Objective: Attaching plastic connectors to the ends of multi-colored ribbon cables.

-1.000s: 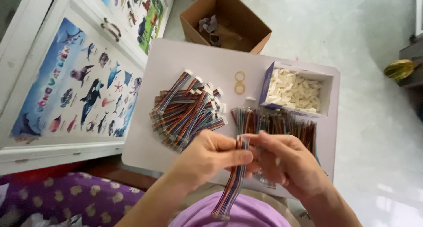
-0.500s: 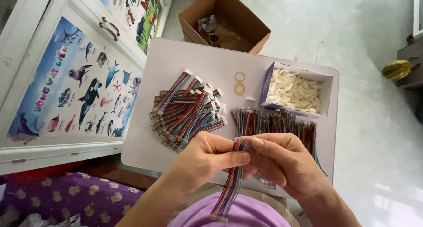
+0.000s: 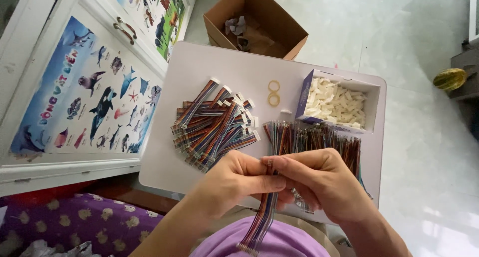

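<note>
Above the white board (image 3: 199, 72), a multicoloured ribbon cable (image 3: 262, 217) is pinched between the left hand (image 3: 234, 179) and right hand (image 3: 324, 184), pressed together with fingers curled.

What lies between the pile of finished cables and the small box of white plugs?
In the head view, two yellow rubber bands lie on the white board between the cable pile and the box.

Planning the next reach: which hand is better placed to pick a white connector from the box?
Likely right. The right hand sits nearest the connector box; the left hand pinches the ribbon cable.
</note>
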